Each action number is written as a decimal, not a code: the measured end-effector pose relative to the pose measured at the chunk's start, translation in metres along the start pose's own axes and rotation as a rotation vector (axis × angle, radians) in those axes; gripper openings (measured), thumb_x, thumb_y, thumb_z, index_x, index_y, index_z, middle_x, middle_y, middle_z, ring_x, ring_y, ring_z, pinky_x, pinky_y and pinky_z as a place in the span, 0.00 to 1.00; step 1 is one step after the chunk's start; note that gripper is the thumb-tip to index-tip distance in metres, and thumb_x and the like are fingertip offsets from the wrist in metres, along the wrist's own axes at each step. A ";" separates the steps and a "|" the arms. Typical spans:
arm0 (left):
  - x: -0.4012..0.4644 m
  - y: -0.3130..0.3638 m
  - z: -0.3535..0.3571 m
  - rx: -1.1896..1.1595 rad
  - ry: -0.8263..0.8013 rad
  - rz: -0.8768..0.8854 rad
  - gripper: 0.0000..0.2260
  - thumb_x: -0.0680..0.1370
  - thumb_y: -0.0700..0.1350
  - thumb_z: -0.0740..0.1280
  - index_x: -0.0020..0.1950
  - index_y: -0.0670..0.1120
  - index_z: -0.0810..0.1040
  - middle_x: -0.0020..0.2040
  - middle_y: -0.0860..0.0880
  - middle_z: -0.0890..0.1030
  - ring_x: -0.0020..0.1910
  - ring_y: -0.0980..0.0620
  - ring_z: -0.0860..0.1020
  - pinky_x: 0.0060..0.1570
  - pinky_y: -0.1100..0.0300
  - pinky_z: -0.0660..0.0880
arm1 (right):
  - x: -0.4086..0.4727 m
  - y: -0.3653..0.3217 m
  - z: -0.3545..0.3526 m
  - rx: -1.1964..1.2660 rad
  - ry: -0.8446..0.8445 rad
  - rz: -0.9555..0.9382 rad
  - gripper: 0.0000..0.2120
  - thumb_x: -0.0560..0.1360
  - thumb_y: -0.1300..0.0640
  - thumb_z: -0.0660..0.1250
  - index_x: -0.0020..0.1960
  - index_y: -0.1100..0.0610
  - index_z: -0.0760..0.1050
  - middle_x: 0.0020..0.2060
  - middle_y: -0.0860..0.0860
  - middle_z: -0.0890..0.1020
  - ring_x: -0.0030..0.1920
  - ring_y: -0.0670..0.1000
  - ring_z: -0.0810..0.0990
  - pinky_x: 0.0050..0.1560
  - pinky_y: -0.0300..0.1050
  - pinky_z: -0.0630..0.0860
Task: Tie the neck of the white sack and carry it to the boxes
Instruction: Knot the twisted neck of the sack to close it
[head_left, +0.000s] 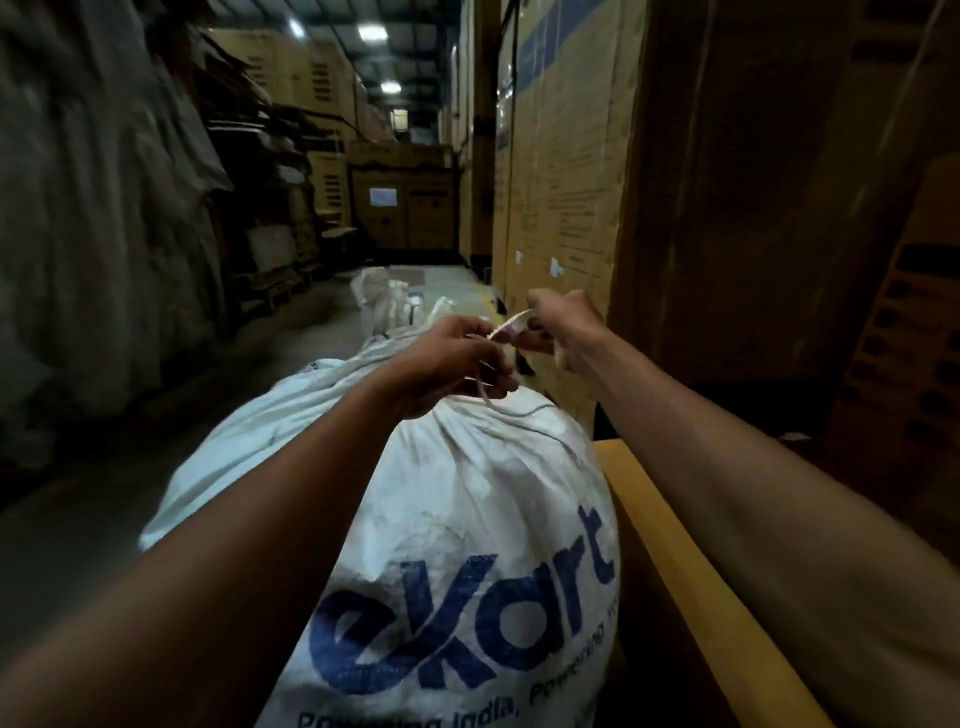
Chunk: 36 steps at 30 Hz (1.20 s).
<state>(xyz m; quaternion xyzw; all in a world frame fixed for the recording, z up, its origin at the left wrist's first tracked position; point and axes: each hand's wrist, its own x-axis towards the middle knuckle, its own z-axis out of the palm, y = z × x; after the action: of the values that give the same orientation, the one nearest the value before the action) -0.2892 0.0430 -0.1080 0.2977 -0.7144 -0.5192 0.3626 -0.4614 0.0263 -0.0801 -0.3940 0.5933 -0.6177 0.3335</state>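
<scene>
My left hand (457, 364) clamps the gathered neck of the white sack (467, 519) lying near me on the floor; my right hand (558, 330) pinches the tie strip (511, 326). If the strip slips, I judge the neck reopens.

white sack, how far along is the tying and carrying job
Done: the white sack looks full, its neck gathered under the left hand. In hand: the left hand grips the neck while the right hand pulls a thin tie taut between them; no finished knot shows. Left: finishing the knot, then carrying it to the boxes.
</scene>
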 end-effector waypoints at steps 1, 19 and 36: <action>-0.002 0.001 -0.010 0.006 0.088 0.009 0.06 0.85 0.36 0.64 0.59 0.36 0.77 0.41 0.41 0.82 0.35 0.47 0.84 0.38 0.54 0.84 | -0.001 -0.002 0.010 0.092 -0.030 0.032 0.06 0.79 0.63 0.65 0.51 0.67 0.76 0.45 0.63 0.83 0.30 0.56 0.86 0.39 0.53 0.87; -0.037 -0.079 -0.191 -0.122 1.131 -0.197 0.10 0.80 0.41 0.69 0.40 0.42 0.83 0.39 0.42 0.85 0.22 0.52 0.67 0.26 0.62 0.63 | 0.012 0.064 0.173 -0.698 -0.172 -0.040 0.76 0.61 0.18 0.69 0.81 0.61 0.27 0.82 0.64 0.58 0.80 0.70 0.58 0.79 0.66 0.57; -0.016 -0.105 -0.191 -0.075 1.223 -0.371 0.09 0.79 0.41 0.69 0.42 0.43 0.88 0.28 0.51 0.82 0.27 0.51 0.72 0.28 0.61 0.70 | 0.056 0.075 0.181 0.180 -0.441 -0.333 0.31 0.68 0.71 0.78 0.68 0.69 0.71 0.58 0.59 0.83 0.55 0.59 0.83 0.58 0.54 0.82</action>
<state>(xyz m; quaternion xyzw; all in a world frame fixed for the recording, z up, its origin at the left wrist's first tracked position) -0.1173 -0.0748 -0.1741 0.6460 -0.2963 -0.3342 0.6191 -0.3322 -0.1135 -0.1521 -0.5794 0.3766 -0.6136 0.3820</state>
